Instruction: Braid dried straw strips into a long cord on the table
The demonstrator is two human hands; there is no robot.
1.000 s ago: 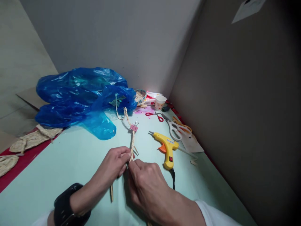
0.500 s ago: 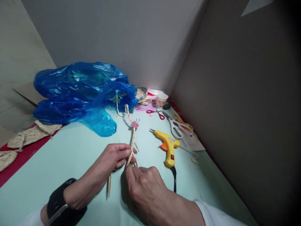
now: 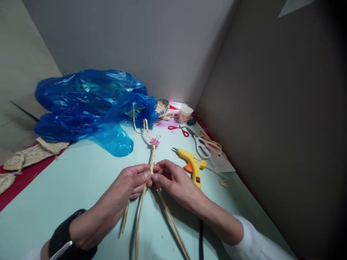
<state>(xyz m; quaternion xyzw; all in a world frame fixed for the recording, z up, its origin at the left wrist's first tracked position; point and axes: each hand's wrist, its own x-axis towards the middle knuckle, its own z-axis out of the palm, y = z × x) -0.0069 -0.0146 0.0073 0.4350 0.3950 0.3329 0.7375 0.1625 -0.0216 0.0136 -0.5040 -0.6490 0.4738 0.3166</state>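
A pale straw braid (image 3: 153,155) runs toward me from a pink binder clip (image 3: 155,142) on the table. At its lower end my left hand (image 3: 137,180) pinches the braid between thumb and fingers. My right hand (image 3: 172,178) closes on the same spot from the right, its fingertips meeting the left ones. Loose straw strands (image 3: 170,220) hang from between the hands toward the near edge. One short strand end (image 3: 125,218) sticks out beneath my left palm. Which strand each fingertip grips is partly hidden.
A yellow glue gun (image 3: 192,162) lies right of my hands, its cord running nearer. Beyond are white-handled scissors (image 3: 203,148), red scissors (image 3: 184,133), a paper cup (image 3: 185,115) and a small woven basket (image 3: 162,107). A blue plastic bag (image 3: 92,104) spreads at back left; woven straw pieces (image 3: 35,153) lie at left.
My right hand has moved up and away from me to the braid's end, beside my left. Long strands now hang down in view. My left hand stays nearly in place.
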